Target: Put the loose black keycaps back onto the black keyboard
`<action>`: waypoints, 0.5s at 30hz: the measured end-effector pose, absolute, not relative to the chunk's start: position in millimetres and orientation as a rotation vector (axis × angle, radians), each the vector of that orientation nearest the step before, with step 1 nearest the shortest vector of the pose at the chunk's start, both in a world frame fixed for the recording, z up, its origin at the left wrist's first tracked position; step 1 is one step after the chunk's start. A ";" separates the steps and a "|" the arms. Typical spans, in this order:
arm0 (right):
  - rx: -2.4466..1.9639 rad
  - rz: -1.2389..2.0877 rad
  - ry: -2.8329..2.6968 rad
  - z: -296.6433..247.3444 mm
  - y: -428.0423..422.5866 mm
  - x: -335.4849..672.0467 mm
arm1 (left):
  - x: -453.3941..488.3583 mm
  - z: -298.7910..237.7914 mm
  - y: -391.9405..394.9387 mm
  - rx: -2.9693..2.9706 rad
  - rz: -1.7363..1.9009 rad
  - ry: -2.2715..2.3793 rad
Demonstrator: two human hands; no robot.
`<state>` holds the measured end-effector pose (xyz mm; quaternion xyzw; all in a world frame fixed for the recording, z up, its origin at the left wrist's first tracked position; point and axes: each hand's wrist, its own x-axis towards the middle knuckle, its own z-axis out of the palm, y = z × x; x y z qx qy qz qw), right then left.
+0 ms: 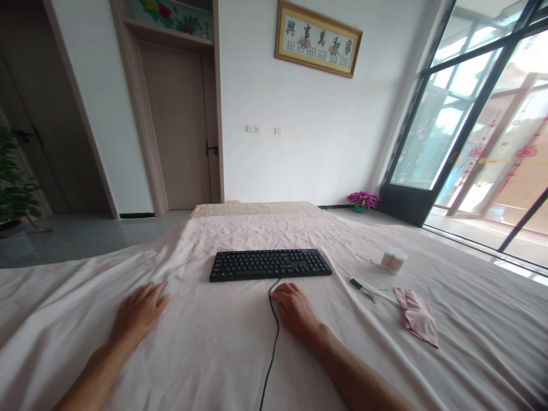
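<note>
I have the long black keyboard mid-frame, untouched, left grip apart, right grip at a thin black cable, closure unclear.

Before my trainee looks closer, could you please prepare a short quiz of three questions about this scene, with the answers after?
1. True or false: the left hand is resting on the computer keyboard.
2. Which of these is nearest to the fingertips of the right hand?
a) the framed calligraphy
b) the black cable
c) the magenta potted flowers
3. Fill in the gap: from the wearer's viewpoint, the clear round tub stands to the ____ of the keyboard.

Key:
1. False; it rests on the pale pink sheet.
2. b
3. right
</note>
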<state>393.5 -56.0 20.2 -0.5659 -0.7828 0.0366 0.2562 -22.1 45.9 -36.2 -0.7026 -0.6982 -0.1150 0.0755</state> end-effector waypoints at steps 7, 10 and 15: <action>-1.538 0.112 -2.112 18.3 -54.7 394.0 | -23.3 -37.7 46.4 -2.108 -0.368 -2.075; -1.542 0.116 -2.111 18.5 -54.3 395.0 | -23.7 -39.0 47.2 -2.094 -0.388 -2.076; -1.530 0.119 -2.119 19.3 -54.6 395.5 | -25.2 -41.4 49.1 -2.098 -0.352 -2.049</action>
